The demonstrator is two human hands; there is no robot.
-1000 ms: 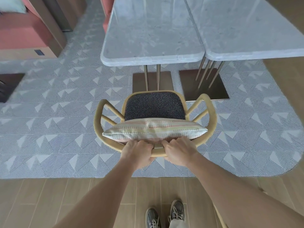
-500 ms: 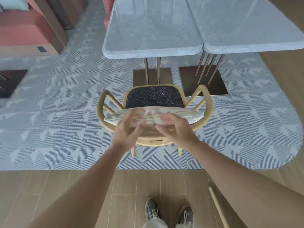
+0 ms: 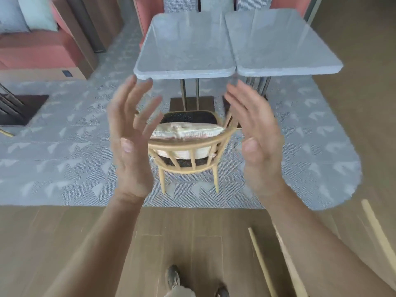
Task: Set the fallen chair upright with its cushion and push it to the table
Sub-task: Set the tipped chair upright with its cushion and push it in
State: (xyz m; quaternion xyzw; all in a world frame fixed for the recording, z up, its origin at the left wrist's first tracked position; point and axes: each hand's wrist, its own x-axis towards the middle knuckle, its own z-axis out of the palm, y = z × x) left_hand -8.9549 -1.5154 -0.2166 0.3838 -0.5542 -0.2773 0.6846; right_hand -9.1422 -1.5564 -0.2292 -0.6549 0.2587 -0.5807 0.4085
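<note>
The wooden chair [image 3: 188, 144] stands upright on the rug, its front facing the grey marble table [image 3: 184, 52]. A striped cushion [image 3: 186, 130] leans against the chair's curved back, on the dark seat [image 3: 188, 118]. My left hand [image 3: 130, 138] and my right hand [image 3: 255, 133] are raised in front of me, on either side of the chair in the view. Their fingers are spread, the palms face each other, and they hold nothing. Both hands are off the chair and blurred by motion.
A second marble table [image 3: 285, 48] stands against the first on the right. A patterned grey rug [image 3: 64, 159] covers the floor under the chair. Red upholstered seating [image 3: 36, 52] is at the far left. Pale wooden parts of another piece of furniture [image 3: 263, 262] show at the lower right.
My hands let go of the chair's back rail and rose, opening wide. The chair now appears farther from me, nearer the table, and the view has tilted up.
</note>
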